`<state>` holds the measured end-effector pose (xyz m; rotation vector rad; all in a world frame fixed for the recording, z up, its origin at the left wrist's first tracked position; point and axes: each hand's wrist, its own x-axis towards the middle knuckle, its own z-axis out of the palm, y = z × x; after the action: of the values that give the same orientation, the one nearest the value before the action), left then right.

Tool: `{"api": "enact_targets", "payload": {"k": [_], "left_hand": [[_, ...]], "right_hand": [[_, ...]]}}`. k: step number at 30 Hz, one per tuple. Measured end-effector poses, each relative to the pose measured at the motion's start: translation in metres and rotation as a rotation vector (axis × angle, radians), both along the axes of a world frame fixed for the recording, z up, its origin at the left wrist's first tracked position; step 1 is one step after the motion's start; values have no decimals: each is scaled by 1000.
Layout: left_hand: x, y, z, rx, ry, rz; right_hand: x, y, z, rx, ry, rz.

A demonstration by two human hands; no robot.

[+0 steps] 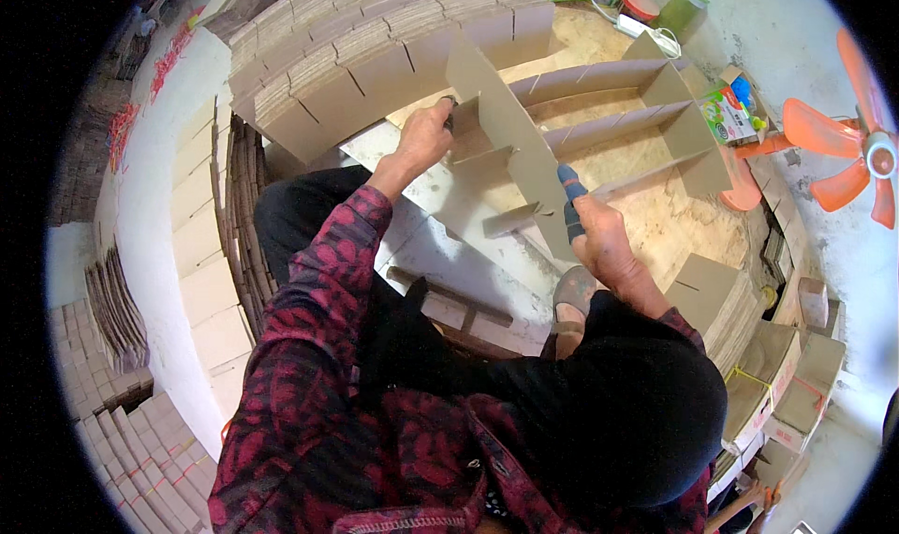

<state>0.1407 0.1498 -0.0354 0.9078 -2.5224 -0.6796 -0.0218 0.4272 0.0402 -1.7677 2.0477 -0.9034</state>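
Observation:
A partly assembled cardboard divider grid stands before me, its slotted strips crossing on edge. Its nearest long cardboard panel (513,127) runs slantwise between my hands. My left hand (423,144) is closed at the end of a short cross strip (473,127) on the panel's left side; dark covering shows at its fingertips. My right hand (602,234), with dark blue finger covers, grips the panel's lower right part. Two other short strips (510,220) stick out left from the panel's lower half. Long strips (599,83) and an end strip (667,85) form open cells to the right.
Stacks of slotted cardboard (375,66) stand at the far left, and another stack (702,291) lies at right. An orange fan (847,150) stands far right, near a green cup (682,10) and a white power strip (646,36). Cardboard boxes (763,375) sit lower right.

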Motion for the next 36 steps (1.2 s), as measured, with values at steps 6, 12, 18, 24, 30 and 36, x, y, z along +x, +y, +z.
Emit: {"api": "enact_targets", "payload": {"k": [6,12,18,24,30,36], "left_hand": [[8,-1,8,28,-56,-22],[1,11,36,-36,107,-136],[9,83,89,-235,253,-307],[58,171,-12,415,-83,-334],[46,183,16,371,-70,-285],[55,159,68,172,315,-276]], "right_hand": [[8,11,5,-29,-57,-2],[5,12,10,48,-32,86],[6,-10,10,134,41,34],[17,-16,-13,115,327,167],[6,2,8,140,287,42],[-47,149,-20,-249,-542,-887]]}}
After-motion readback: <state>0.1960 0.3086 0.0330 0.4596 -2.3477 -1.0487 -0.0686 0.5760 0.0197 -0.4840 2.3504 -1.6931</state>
